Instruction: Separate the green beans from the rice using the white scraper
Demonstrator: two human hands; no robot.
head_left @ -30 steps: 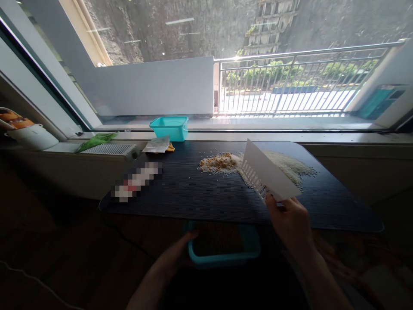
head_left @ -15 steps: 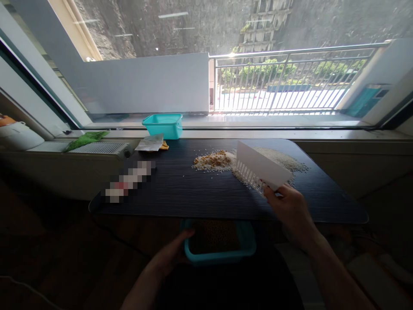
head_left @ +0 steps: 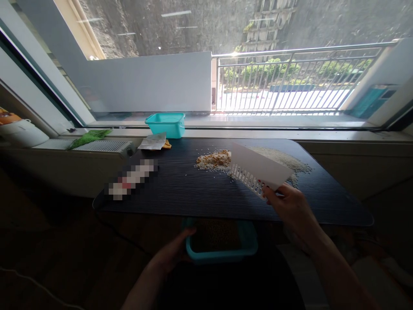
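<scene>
My right hand (head_left: 287,206) grips the near corner of a white slotted plastic basket (head_left: 258,168), tilted over a heap of white rice (head_left: 287,162) on a dark ribbed mat (head_left: 193,189). A smaller patch of yellow grains mixed with rice (head_left: 217,159) lies just left of the basket. My left hand (head_left: 172,254) holds the left rim of a teal tub (head_left: 222,254) with brownish grains inside, kept below the mat's near edge.
A second teal tub (head_left: 165,124) stands on the window ledge at the back, with a clear packet (head_left: 154,142) and a green cloth (head_left: 88,137) to its left. A blurred object (head_left: 132,178) lies on the mat's left. A white pot (head_left: 21,133) sits far left.
The basket has come down and moved left over the rice, its slotted edge now closer to the yellow grains. My left hand still holds the teal tub.
</scene>
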